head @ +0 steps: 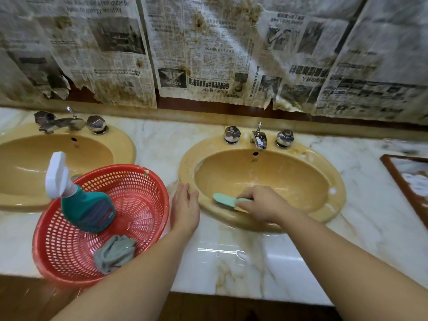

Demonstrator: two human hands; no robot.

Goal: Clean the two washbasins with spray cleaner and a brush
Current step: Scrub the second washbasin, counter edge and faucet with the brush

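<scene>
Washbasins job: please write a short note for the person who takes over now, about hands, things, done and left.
Right hand grips the green brush, its head on the near inner wall of the right basin.
Left hand is open, resting at that basin's left rim.
Spray bottle and grey cloth lie in the red basket between the basins.
Done: right basin looks wet and foamy.
Left: finish scrubbing, probably rinse; the left basin looks untouched.

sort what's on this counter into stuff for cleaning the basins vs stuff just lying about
For the job: brush gripped by right hand, right basin, left basin, spray bottle.
Lying about: red basket, grey cloth, wooden tray, newspapers.
</scene>
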